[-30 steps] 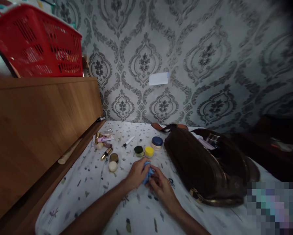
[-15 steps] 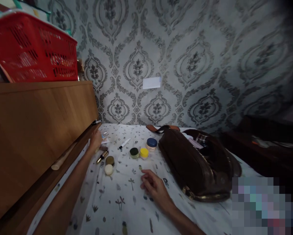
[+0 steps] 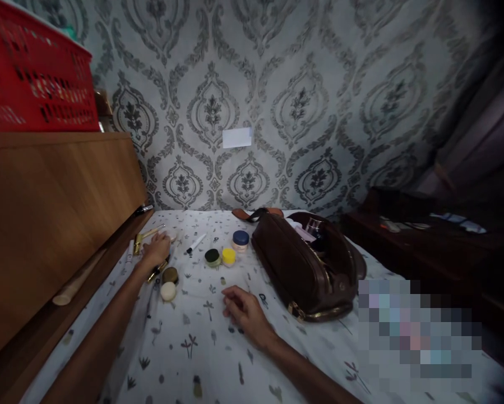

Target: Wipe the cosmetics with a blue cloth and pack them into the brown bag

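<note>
My left hand (image 3: 157, 249) reaches over small cosmetics at the left of the patterned sheet, close to a pale, clear-looking item (image 3: 171, 234). Its fingers are blurred, and whether they grip anything cannot be made out. Beside it lie a gold item (image 3: 138, 244), a white tube (image 3: 129, 252) and a black-and-gold tube (image 3: 158, 272), partly behind the hand. Nearer me sit a brown-lidded jar (image 3: 170, 275) and a cream-coloured jar (image 3: 168, 292). My right hand (image 3: 248, 315) rests on the sheet with loosely bent fingers, holding nothing visible.
Beyond my right hand stand a green jar (image 3: 212, 257), a yellow-lidded jar (image 3: 229, 256) and a blue-lidded jar (image 3: 240, 239), with a white pen-like tube (image 3: 196, 243) nearby. An unzipped brown bag (image 3: 289, 269) lies right. A wooden panel (image 3: 58, 213) borders the left.
The view has turned to the right. My left hand has come away from the wooden panel, and the gold item and white tube now show beside it. My right hand keeps its pose.
</note>
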The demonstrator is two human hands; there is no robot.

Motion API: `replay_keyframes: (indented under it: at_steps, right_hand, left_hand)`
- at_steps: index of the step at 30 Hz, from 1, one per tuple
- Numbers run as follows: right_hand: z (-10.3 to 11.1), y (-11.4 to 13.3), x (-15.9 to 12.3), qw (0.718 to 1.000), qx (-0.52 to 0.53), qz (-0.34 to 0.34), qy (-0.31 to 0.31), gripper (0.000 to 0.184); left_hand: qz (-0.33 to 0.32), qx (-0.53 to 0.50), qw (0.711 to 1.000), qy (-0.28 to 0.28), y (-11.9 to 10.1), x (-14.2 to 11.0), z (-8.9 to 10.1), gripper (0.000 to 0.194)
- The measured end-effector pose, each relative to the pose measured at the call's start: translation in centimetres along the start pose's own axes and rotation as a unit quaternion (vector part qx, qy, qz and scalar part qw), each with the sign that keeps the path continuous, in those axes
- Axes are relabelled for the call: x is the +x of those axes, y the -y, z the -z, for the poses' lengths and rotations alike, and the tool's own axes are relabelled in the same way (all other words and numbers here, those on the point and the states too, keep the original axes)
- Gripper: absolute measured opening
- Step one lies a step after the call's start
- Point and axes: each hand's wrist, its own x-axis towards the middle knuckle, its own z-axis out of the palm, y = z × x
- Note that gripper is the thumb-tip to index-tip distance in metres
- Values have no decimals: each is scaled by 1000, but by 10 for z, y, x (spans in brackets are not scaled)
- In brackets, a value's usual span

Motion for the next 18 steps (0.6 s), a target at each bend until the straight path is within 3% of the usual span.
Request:
replay_keyframes:
  at_steps: [3, 10, 18]
  right_hand:
    - [0, -1, 0, 1000, -2, -6, -3, 30]
    - [0, 4, -2, 1000, -9, -5, -4, 28]
    - [0, 3, -1, 1000, -22, 7, -5, 29]
  left_hand:
    - [19, 9, 1000, 3, -16, -12, -1, 31]
    - [-2, -6, 1000, -2, -39, -28, 6, 34]
    - [-115, -76, 990, 10, -79, -36, -7, 24]
